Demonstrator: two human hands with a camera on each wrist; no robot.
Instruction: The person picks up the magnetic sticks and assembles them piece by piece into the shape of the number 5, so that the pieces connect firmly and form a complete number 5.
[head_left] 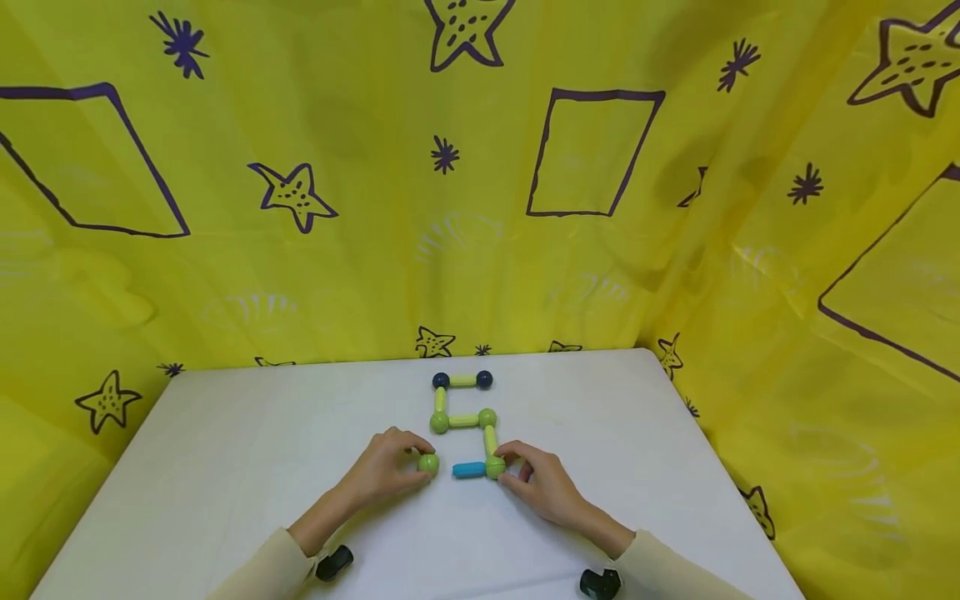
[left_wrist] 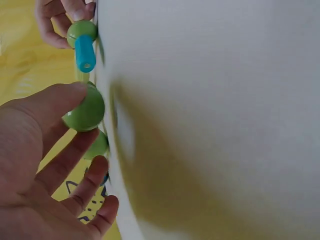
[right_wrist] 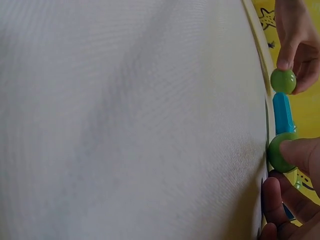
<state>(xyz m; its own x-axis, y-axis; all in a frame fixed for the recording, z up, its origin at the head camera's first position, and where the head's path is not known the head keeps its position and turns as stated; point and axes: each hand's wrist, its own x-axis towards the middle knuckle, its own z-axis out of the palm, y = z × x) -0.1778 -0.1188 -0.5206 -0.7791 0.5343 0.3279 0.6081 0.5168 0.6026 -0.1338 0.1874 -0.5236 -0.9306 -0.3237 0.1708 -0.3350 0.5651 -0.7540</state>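
My left hand (head_left: pixel 386 467) pinches a loose green ball (head_left: pixel 428 464) between thumb and fingers, just left of the free end of a blue rod (head_left: pixel 469 470). A small gap separates ball and rod. With thumb and fingertips my right hand (head_left: pixel 546 483) holds the green ball (head_left: pixel 495 467) at the blue rod's other end. From that ball a yellow-green rod (head_left: pixel 491 440) runs back to another green ball (head_left: pixel 487 417). The joined rods and balls lie on the table in a stepped shape. In the left wrist view the blue rod (left_wrist: pixel 85 54) points toward the camera.
Farther back, the chain goes on through a green ball (head_left: pixel 439 422) to two dark blue balls, the right one (head_left: pixel 484 380) at its far end. The white table (head_left: pixel 225 467) ends at a yellow curtain (head_left: pixel 360 275) printed with stars. Dark straps sit at both wrists.
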